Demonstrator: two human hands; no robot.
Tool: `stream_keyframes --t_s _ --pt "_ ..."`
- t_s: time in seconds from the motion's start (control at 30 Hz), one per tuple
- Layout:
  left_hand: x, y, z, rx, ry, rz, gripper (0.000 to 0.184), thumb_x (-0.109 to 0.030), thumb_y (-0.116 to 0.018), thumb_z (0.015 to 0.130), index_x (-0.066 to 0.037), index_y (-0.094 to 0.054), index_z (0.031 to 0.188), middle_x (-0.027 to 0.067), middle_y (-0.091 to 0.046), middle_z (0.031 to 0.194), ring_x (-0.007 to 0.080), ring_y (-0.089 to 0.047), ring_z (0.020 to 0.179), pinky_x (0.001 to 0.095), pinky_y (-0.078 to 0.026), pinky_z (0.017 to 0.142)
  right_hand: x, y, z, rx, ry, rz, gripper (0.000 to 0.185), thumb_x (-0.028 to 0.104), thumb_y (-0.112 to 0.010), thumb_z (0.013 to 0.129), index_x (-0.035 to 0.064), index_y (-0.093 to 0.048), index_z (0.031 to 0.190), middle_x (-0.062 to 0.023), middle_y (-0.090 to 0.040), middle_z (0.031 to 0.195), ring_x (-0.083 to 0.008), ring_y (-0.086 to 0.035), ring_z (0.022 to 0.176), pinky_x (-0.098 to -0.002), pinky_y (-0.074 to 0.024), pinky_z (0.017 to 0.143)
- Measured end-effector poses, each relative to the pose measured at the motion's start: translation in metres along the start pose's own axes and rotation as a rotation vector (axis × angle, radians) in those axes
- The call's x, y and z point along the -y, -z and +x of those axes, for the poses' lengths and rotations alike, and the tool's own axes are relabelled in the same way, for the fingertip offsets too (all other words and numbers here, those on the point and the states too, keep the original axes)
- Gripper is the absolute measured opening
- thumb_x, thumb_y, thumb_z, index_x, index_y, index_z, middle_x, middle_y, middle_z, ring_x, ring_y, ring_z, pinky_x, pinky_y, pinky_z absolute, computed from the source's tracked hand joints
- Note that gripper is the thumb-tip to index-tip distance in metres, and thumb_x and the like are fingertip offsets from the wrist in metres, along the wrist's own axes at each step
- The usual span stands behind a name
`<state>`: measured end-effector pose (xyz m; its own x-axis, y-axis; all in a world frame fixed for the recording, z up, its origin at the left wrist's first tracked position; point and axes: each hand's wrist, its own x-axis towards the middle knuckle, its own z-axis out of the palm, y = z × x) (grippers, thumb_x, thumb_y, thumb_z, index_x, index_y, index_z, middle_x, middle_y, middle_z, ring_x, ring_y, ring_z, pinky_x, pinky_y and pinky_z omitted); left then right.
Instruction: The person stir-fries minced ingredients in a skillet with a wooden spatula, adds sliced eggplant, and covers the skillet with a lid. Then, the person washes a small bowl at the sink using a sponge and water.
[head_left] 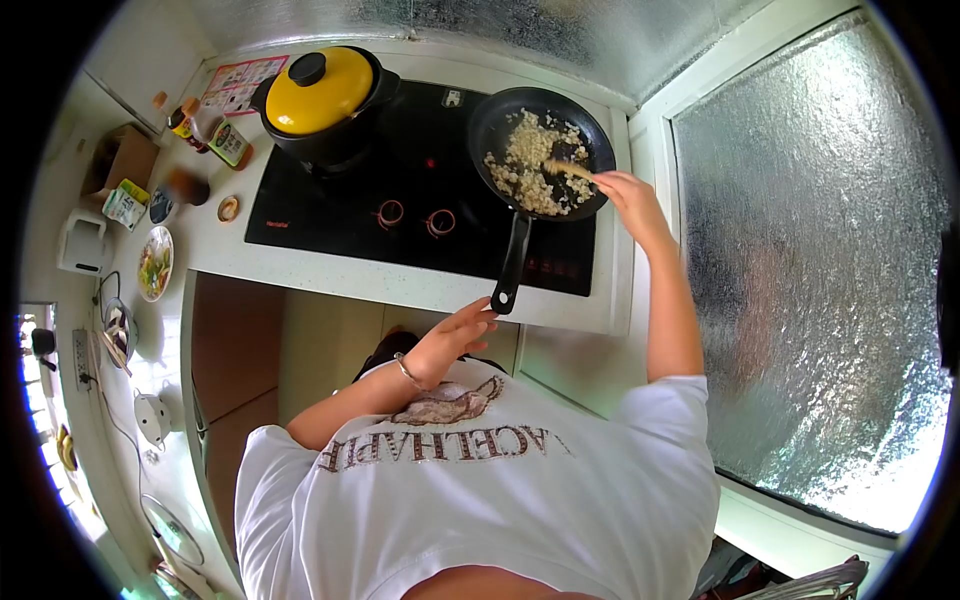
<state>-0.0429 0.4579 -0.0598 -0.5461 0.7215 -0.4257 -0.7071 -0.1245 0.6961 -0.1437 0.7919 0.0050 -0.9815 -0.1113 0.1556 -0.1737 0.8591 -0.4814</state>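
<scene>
A black frying pan (pixel 541 205) sits on the right side of the black cooktop (pixel 330 215), its handle pointing toward me. Small pale chopped pieces (pixel 530 150) are spread over its base. My right hand (pixel 632 205) grips a wooden utensil (pixel 570 168), whose far end rests among the pieces. Beside the tip of the pan's handle is my left hand (pixel 455 342), fingers extended and apart, not wrapped round the handle; whether a fingertip touches it I cannot tell.
A black pot with a yellow lid (pixel 320 90) stands at the cooktop's back left. Bottles (pixel 225 140), a carton (pixel 125 205) and a plate of food (pixel 155 263) line the left counter. A textured glass panel (pixel 810 260) is close on the right.
</scene>
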Motion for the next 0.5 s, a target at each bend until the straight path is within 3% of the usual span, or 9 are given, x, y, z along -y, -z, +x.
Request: stream_keyframes --t_s 0.1,0.23,0.4,0.5 --pt "-0.001 0.000 -0.001 -0.009 0.010 -0.005 0.050 -0.015 -0.039 0.095 -0.003 -0.023 0.140 0.0137 -0.037 0.135 0.0231 -0.038 0.123 0.0356 -0.036 0.099 0.043 0.042 -0.016 0.184 -0.040 0.098 0.020 0.013 -0.056 0.086 0.0018 -0.063 0.101 -0.0134 -0.063 0.100 -0.0284 -0.060 0.088 -0.0326 -0.0467 0.078" --pt "0.001 -0.003 0.002 -0.023 0.013 -0.006 0.050 -0.016 -0.039 0.095 -0.003 -0.023 0.140 0.0133 -0.038 0.135 0.0227 -0.039 0.123 0.0354 -0.036 0.099 0.039 0.015 -0.004 0.261 0.061 0.008 0.020 0.013 -0.056 0.086 0.0015 -0.063 0.101 -0.0140 -0.063 0.100 -0.0282 -0.060 0.088 -0.0330 -0.0470 0.077" --pt "0.001 -0.001 0.004 -0.022 0.030 0.000 0.051 -0.016 -0.040 0.094 -0.004 -0.023 0.141 0.0127 -0.038 0.134 0.0226 -0.039 0.123 0.0356 -0.036 0.099 0.006 -0.027 0.037 -0.206 0.017 0.078 0.020 0.013 -0.057 0.085 0.0015 -0.063 0.100 -0.0142 -0.062 0.100 -0.0311 -0.059 0.090 -0.0341 -0.0471 0.077" --pt "0.004 -0.001 0.005 -0.011 0.024 -0.020 0.052 -0.017 -0.041 0.094 -0.004 -0.022 0.141 0.0122 -0.039 0.134 0.0225 -0.039 0.122 0.0355 -0.036 0.098 -0.011 -0.052 0.051 -0.282 0.086 0.028 0.020 0.012 -0.057 0.084 0.0017 -0.063 0.100 -0.0145 -0.062 0.100 -0.0323 -0.059 0.090 -0.0348 -0.0472 0.077"
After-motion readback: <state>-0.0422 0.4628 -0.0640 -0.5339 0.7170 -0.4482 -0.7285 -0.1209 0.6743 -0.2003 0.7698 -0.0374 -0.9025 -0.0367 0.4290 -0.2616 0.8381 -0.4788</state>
